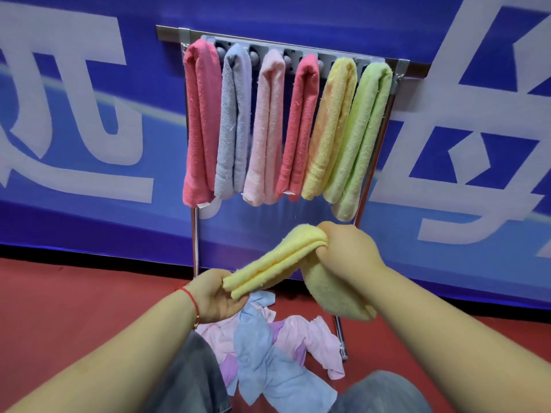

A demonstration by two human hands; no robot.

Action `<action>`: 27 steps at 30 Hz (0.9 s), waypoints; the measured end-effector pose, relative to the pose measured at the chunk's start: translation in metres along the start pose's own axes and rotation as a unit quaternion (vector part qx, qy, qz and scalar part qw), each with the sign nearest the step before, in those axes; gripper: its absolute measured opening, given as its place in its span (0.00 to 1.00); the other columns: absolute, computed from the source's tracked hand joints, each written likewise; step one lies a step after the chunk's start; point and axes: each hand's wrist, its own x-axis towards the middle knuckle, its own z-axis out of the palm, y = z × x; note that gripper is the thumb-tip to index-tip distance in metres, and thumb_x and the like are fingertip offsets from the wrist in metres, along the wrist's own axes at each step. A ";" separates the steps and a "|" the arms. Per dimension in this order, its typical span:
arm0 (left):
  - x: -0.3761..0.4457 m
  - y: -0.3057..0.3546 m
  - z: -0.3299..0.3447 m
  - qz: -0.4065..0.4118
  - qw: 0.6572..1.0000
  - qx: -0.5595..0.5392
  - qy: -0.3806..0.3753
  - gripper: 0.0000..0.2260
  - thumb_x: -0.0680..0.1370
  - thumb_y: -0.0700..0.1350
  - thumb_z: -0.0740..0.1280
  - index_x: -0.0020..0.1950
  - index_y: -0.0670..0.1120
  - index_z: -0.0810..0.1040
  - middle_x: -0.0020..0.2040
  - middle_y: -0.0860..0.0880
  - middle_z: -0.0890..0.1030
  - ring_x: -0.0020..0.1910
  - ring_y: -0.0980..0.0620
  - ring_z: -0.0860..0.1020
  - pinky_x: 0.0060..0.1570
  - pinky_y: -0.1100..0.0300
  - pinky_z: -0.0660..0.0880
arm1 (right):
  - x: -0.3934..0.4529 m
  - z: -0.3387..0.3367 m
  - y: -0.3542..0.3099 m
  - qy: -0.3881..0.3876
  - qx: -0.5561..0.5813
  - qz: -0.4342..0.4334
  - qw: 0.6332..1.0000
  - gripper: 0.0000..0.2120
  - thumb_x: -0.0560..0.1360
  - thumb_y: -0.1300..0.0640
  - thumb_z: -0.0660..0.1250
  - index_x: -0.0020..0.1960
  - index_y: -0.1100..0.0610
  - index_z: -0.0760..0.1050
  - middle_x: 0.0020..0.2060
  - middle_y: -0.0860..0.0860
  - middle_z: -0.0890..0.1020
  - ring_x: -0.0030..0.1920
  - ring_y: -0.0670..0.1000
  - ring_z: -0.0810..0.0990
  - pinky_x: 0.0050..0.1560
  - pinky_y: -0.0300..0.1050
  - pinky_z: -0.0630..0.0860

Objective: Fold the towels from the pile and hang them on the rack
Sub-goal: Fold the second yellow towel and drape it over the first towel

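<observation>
Left hand (216, 295): palm turned up, fingers (235, 305) curled under the lower end of the yellow towel (277, 263), thumb (213, 278) lying on top. It is grasping that end. A red cord sits on the wrist.

The towel is folded into a narrow strip of several layers and is held in the air, slanting up from lower left to upper right, in front of the rack (298, 50) and above the pile (268, 353) on the floor. Judgement: light, soft and limp. It will sag wherever unsupported, and the stacked layers may slide apart if pinched loosely. The sound places to hold are the two ends, or the fold itself, pressing all layers together.

Right hand (348, 248): knuckles up, fingers curled over the upper end of the strip, clenched on it. A loose portion of the towel hangs down below this hand, outside the grip.

Six folded towels hang on the rack, side by side. Whether a free peg remains cannot be told. The pile holds blue, pink and lilac cloths, unfolded.
</observation>
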 end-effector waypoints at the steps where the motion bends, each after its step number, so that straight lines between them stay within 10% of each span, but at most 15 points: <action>1: 0.000 -0.004 0.004 0.002 1.000 0.025 -0.010 0.12 0.76 0.38 0.55 0.40 0.41 0.77 0.33 0.44 0.80 0.29 0.48 0.79 0.32 0.60 0.78 | 0.004 -0.004 -0.005 0.000 -0.015 -0.007 1.000 0.10 0.75 0.56 0.56 0.53 0.55 0.72 0.48 0.53 0.80 0.49 0.57 0.77 0.39 0.45 0.66; 6: -0.003 -0.001 0.040 0.225 0.913 0.323 0.107 0.11 0.80 0.41 0.57 0.41 0.45 0.75 0.40 0.48 0.75 0.44 0.49 0.73 0.49 0.51 0.74 | 0.025 -0.023 -0.034 -0.005 -0.068 -0.015 0.998 0.09 0.76 0.56 0.56 0.52 0.57 0.72 0.51 0.54 0.78 0.53 0.58 0.77 0.42 0.44 0.65; 9: -0.022 0.016 0.060 0.403 0.866 0.284 0.085 0.15 0.77 0.54 0.59 0.61 0.53 0.73 0.59 0.54 0.77 0.60 0.55 0.74 0.64 0.55 0.68 | 0.039 -0.029 -0.052 -0.001 -0.078 -0.014 0.997 0.11 0.76 0.56 0.58 0.55 0.58 0.73 0.54 0.55 0.78 0.55 0.58 0.77 0.44 0.45 0.66; 11: -0.032 0.031 0.068 0.476 0.831 0.285 0.040 0.16 0.69 0.63 0.59 0.55 0.64 0.71 0.58 0.62 0.76 0.59 0.63 0.74 0.61 0.63 0.69 | 0.048 -0.033 -0.066 0.000 -0.077 -0.016 0.997 0.12 0.76 0.56 0.58 0.57 0.57 0.73 0.56 0.55 0.77 0.57 0.57 0.77 0.47 0.45 0.69; 22: -0.037 0.130 0.035 0.588 0.628 0.448 0.243 0.10 0.74 0.52 0.64 0.54 0.52 0.73 0.50 0.55 0.77 0.51 0.53 0.76 0.43 0.61 0.66 | 0.110 -0.070 -0.132 0.014 -0.031 -0.020 0.999 0.14 0.75 0.56 0.58 0.57 0.56 0.75 0.57 0.55 0.78 0.58 0.57 0.78 0.52 0.45 0.73; 27: -0.049 0.191 0.022 0.578 0.599 0.482 0.273 0.10 0.73 0.50 0.63 0.52 0.50 0.70 0.47 0.51 0.79 0.48 0.47 0.77 0.40 0.56 0.68 | 0.143 -0.092 -0.159 0.049 -0.014 -0.057 0.997 0.12 0.76 0.55 0.58 0.57 0.56 0.74 0.56 0.56 0.78 0.57 0.57 0.78 0.49 0.45 0.71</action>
